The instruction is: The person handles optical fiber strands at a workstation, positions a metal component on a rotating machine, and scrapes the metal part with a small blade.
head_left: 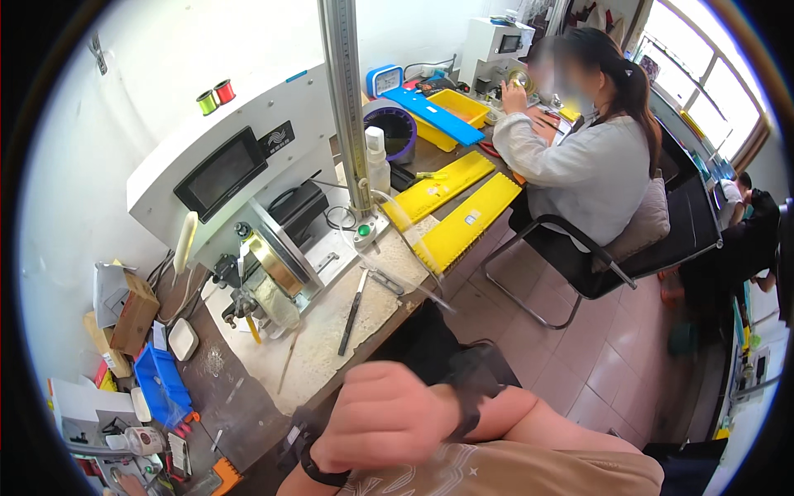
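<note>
Low in the head view, my two hands meet in front of my body, close together and overlapping. My right hand reaches in from the right with its fingers curled, a dark strap at the wrist. What lies under those fingers is hidden. My left hand comes up from the lower edge, a black band at its wrist, its fingers mostly covered. Nearest to them on the worktable lies a long dark-handled tool with a pale tip, beside a flat metal piece.
A white machine with a screen, a metal wheel and an upright post stands ahead. Yellow panels jut from the table at right. A co-worker sits beyond. A blue bin stands left.
</note>
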Tool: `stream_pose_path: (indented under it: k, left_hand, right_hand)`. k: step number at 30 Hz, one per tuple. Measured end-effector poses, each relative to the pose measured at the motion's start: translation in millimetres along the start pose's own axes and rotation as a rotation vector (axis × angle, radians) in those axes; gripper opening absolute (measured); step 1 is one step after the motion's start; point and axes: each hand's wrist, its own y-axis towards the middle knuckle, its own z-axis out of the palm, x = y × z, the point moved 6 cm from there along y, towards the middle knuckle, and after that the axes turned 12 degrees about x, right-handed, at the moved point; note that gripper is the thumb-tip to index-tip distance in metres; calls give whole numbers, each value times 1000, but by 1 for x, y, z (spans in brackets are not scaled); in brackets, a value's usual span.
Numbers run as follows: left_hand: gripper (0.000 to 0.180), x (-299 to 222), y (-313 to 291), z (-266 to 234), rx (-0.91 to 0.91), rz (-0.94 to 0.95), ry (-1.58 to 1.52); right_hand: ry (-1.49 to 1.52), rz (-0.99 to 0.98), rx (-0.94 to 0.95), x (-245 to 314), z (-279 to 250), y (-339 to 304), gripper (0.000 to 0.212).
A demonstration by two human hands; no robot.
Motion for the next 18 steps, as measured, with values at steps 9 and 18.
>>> stream_pose_path:
  k: [9, 18]
  left_hand:
    - [30, 42, -56, -51, -513, -237, -490]
    - [28, 62, -56, -73, -599, -257, -531]
  right_hand:
    - [-465, 871, -121, -115, -114, -78, 12]
    - [-803, 981, 362, -224, -87, -90, 21]
